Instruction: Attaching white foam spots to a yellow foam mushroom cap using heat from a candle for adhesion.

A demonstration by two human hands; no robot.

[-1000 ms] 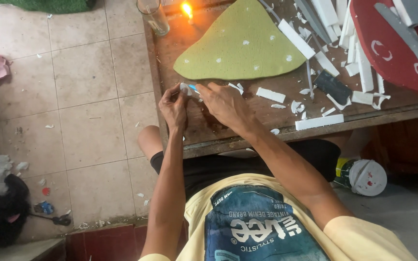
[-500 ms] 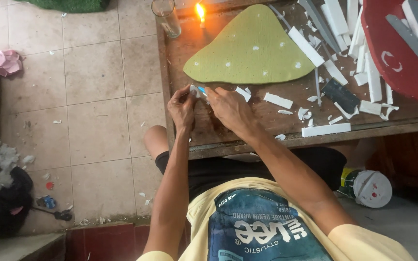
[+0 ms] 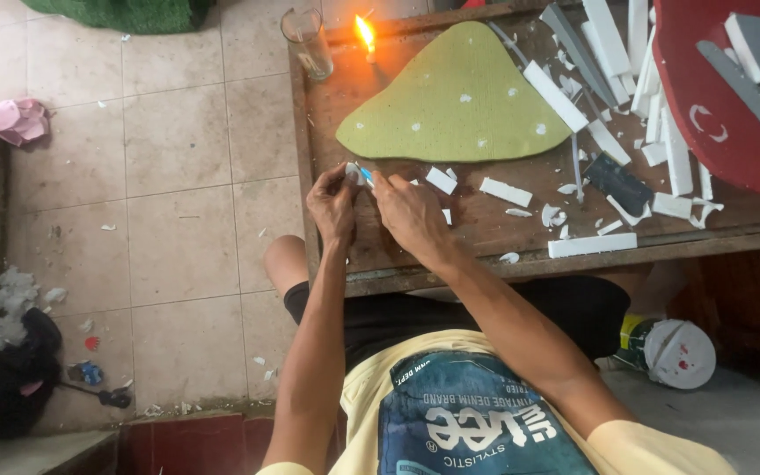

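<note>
My hands have stayed together at the table's near edge, barely shifting. My left hand [image 3: 334, 204] and right hand [image 3: 408, 214] pinch a small white-and-blue piece [image 3: 360, 173] between the fingertips. The green shape [image 3: 459, 101] lies at one o'clock from it, the candle [image 3: 367, 37] at twelve, the glass [image 3: 308, 41] at eleven.

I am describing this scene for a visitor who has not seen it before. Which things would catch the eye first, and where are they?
First the lit candle flame at the far edge of the wooden table, beside an empty glass. Next the big green mushroom-shaped piece in the middle, with white foam strips scattered to its right. Near the front edge, the left hand and right hand pinch a small white and blue piece between them.
</note>
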